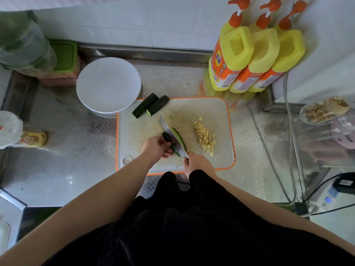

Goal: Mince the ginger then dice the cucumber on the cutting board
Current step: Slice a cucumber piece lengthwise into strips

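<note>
On the cutting board (221,112), the left grip (156,148) pinches a cucumber piece (173,147); the right grip (197,163) clasps the knife (170,134) slicing it lengthwise; minced ginger (204,136) lies just right.

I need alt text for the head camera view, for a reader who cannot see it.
A right hand slices a cucumber piece lengthwise with a knife while the left hand steadies it on a cutting board. Minced ginger lies to the right.
</note>
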Demonstrator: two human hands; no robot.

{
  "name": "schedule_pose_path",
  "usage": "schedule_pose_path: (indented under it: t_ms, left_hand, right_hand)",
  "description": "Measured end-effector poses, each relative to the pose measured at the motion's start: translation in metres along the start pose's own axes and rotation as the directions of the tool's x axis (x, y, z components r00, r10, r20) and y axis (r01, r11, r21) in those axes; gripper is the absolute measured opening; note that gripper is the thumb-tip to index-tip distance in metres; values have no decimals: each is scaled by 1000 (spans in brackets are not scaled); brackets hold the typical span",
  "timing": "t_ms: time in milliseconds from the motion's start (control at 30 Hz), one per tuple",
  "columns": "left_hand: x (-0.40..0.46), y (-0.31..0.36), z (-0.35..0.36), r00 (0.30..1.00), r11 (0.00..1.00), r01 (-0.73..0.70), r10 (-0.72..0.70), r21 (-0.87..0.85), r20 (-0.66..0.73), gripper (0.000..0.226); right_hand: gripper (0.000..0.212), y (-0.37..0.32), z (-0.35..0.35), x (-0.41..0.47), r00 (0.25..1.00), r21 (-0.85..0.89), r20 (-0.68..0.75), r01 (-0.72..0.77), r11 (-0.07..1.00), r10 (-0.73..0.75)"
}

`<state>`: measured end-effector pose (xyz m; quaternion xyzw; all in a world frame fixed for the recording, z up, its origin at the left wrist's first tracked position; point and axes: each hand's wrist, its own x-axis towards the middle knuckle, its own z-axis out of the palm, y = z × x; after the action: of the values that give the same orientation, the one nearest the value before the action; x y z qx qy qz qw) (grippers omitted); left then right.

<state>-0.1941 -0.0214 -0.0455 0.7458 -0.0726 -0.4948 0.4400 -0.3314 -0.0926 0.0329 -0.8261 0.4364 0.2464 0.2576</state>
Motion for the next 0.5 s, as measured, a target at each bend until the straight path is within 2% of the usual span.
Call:
schedule_pose_path:
  t_ms: [500]
  left_hand:
    - [13,0,1,995,995,69,-74,67,70,27]
  right_hand:
    - [32,-6,-3,3,1000,2,6,-20,1000,20]
